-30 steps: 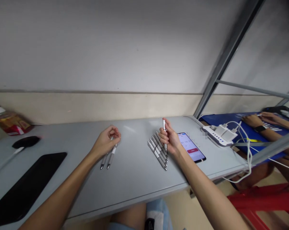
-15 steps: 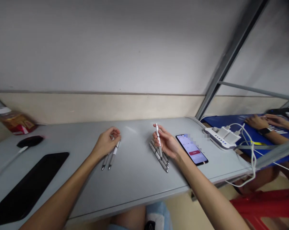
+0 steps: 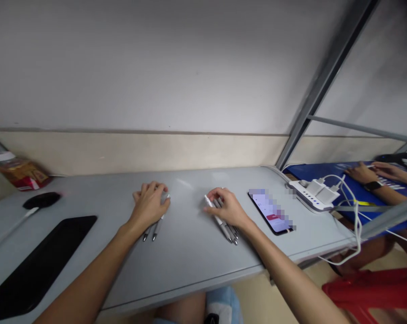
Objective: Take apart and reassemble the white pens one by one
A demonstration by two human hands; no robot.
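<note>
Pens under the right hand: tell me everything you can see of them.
The row of pens lies flat on the grey table, side by side, slanted with dark pointed tips toward the person. Barrels look grey, upper ends white, likely plastic. The right hand covers their upper halves, fingertips on one white end; the count is hidden.

Wall (image 3: 156, 67) at 12 o'clock: plain pale grey, smooth, evenly lit, no hard shadows. Beige band (image 3: 88, 150) along its foot, with a dark line above it. Grey table (image 3: 190, 256) runs from 9 to 3 o'clock, flush to the wall. Grey metal post (image 3: 319, 90) slants up at 2 o'clock. Blue table (image 3: 350, 186) beyond it at 3. Red plastic stool (image 3: 375, 292) at 4 o'clock. Tan floor (image 3: 253, 297) at 5.
</note>
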